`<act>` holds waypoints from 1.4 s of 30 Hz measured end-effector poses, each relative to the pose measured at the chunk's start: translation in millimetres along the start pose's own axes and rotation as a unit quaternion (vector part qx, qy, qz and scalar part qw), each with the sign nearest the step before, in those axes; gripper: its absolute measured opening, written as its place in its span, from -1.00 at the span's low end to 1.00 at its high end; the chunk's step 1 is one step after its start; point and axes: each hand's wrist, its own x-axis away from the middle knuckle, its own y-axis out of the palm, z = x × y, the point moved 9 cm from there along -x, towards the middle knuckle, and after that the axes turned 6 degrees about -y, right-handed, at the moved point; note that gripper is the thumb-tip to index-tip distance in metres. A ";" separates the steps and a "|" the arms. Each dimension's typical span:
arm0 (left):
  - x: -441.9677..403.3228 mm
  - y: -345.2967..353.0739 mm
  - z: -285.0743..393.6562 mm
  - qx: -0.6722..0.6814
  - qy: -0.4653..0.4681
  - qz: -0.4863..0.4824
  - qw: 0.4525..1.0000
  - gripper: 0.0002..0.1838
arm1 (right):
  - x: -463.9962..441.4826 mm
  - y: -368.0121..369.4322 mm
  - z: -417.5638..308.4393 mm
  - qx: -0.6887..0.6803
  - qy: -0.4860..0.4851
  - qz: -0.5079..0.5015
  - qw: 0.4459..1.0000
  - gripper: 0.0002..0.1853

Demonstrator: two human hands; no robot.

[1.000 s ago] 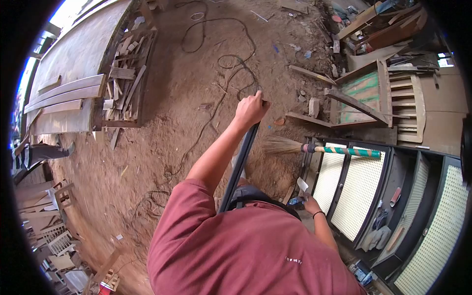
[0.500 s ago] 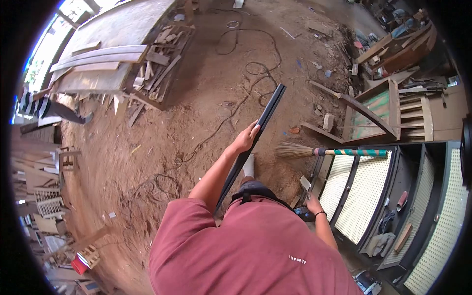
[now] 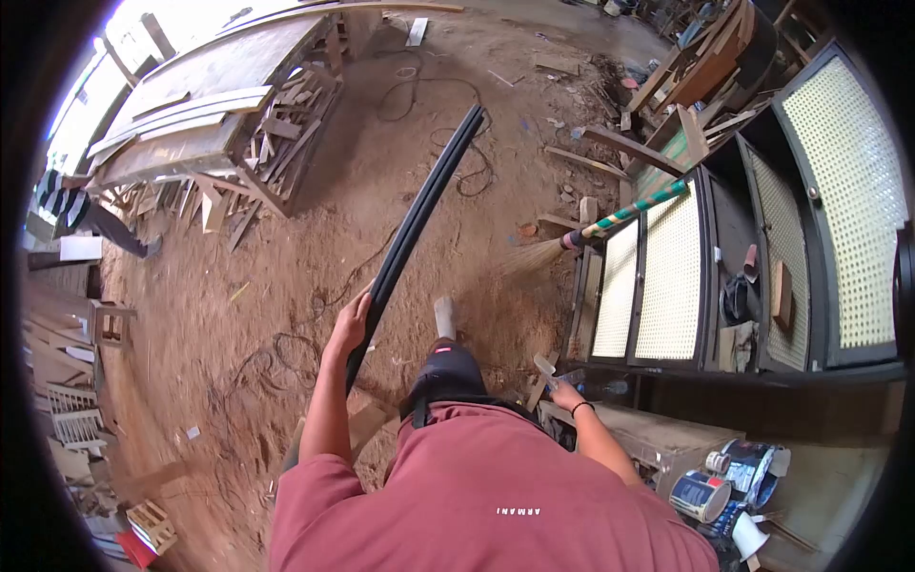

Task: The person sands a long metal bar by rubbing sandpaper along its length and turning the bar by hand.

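My left hand is closed around a long black strip, which has a groove along its length and slants up and away from me. Its lower end passes out of sight behind my forearm. In my right hand, low by my right side, is a small tool with a pale flat head; its kind is too small to tell. Just beyond that hand stands a black cabinet with woven cane panels. A broom with a green-striped handle leans against it, bristles on the ground.
A wooden workbench with boards and offcuts is at upper left; a person in striped clothing stands beside it. A cable loops over the dirt floor. Paint cans sit at lower right. Scrap wood lines the left edge.
My view has turned to the right and the cabinet shows larger. The black strip and my left hand have shifted left in view. Both hands keep their hold.
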 end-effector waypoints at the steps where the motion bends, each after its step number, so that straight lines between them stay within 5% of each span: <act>1: 25.6 -10.2 1.1 -0.023 -0.021 0.024 0.999 -0.46 | 11.4 10.9 0.4 0.005 -0.017 -0.009 1.000 -0.35; 9: 181.2 -56.9 -57.3 -0.047 -0.067 0.172 0.982 -0.61 | 68.0 91.2 51.7 0.108 -0.004 -0.097 0.989 -0.39; 11: 213.7 -64.4 -62.5 -0.092 -0.153 0.153 0.972 -0.61 | 70.2 102.1 49.7 0.138 -0.016 -0.114 0.984 -0.36; 13: 242.2 -66.4 -65.4 -0.104 -0.045 0.194 0.975 -0.57 | 78.7 107.8 38.4 0.118 0.008 -0.111 0.987 -0.35; 14: 258.3 -62.7 -63.6 -0.181 0.048 0.215 0.958 -0.49 | 76.5 113.6 29.0 0.122 -0.025 -0.106 0.987 -0.34; 15: 267.0 -55.0 -72.7 -0.283 0.016 0.176 0.943 -0.27 | 76.9 120.1 23.3 0.083 -0.046 -0.085 0.992 -0.33; 19: 334.1 -49.7 -82.3 -0.381 0.016 0.193 0.904 0.02 | 80.5 147.4 -6.0 0.116 -0.087 -0.074 0.987 -0.33; 23: 422.6 -54.5 -110.5 -0.396 0.022 0.208 0.894 0.06 | 70.2 206.3 17.9 0.081 -0.071 -0.058 0.992 -0.50; 24: 445.4 -57.8 -123.2 -0.397 0.016 0.218 0.891 0.06 | 49.3 227.8 48.2 -0.040 -0.076 -0.031 0.996 -0.65; 25: 471.5 -60.6 -136.6 -0.389 0.011 0.222 0.894 0.06 | 74.1 240.1 30.4 -0.083 0.011 -0.047 0.995 -0.52; 28: 538.5 -79.9 -169.8 -0.381 -0.007 0.243 0.892 0.07 | 141.1 276.8 -64.5 -0.043 -0.001 -0.099 0.994 -0.66; 30: 581.1 -87.0 -191.8 -0.386 -0.017 0.248 0.888 0.08 | 183.4 294.8 -144.6 -0.073 -0.196 -0.069 0.975 -0.77; 33: 638.2 -95.7 -216.0 -0.404 -0.026 0.264 0.875 0.11 | 243.7 323.7 -235.3 -0.067 -0.252 -0.007 0.965 -0.70; 37: 702.2 -107.3 -240.9 -0.398 -0.070 0.268 0.875 0.14 | 304.9 351.0 -336.8 0.033 -0.424 0.103 0.899 -0.34; 42: 768.5 -119.7 -272.5 -0.368 -0.116 0.298 0.873 0.13 | 365.5 418.8 -450.5 0.157 -0.570 0.089 0.802 -0.18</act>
